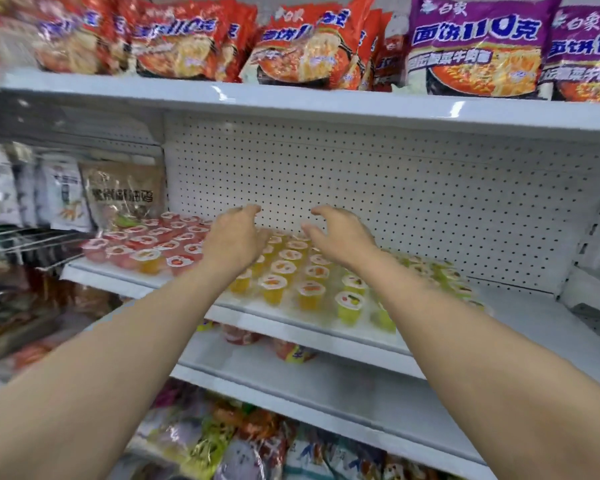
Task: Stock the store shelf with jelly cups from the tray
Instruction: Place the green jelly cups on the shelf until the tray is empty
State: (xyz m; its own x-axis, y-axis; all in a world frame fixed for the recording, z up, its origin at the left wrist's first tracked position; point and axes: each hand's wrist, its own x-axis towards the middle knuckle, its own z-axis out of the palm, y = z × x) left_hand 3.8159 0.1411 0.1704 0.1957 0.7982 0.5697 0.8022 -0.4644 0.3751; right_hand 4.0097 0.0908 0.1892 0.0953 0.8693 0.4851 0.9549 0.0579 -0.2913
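Many small jelly cups stand in rows on the white middle shelf (520, 317): red ones (142, 242) at the left, orange ones (291, 271) in the middle, green ones (350, 304) at the right. My left hand (234, 237) and my right hand (340, 233) reach out side by side above the orange cups near the pegboard back. The fingers of both hands are loosely curved and spread, and neither hand holds anything. No tray is in view.
Red and purple instant noodle bags (475, 46) fill the shelf above. Snack packets (122, 195) stand left of the red cups. Below are more bagged goods (205, 441). The right part of the middle shelf is bare, bounded by a pegboard back (395, 188).
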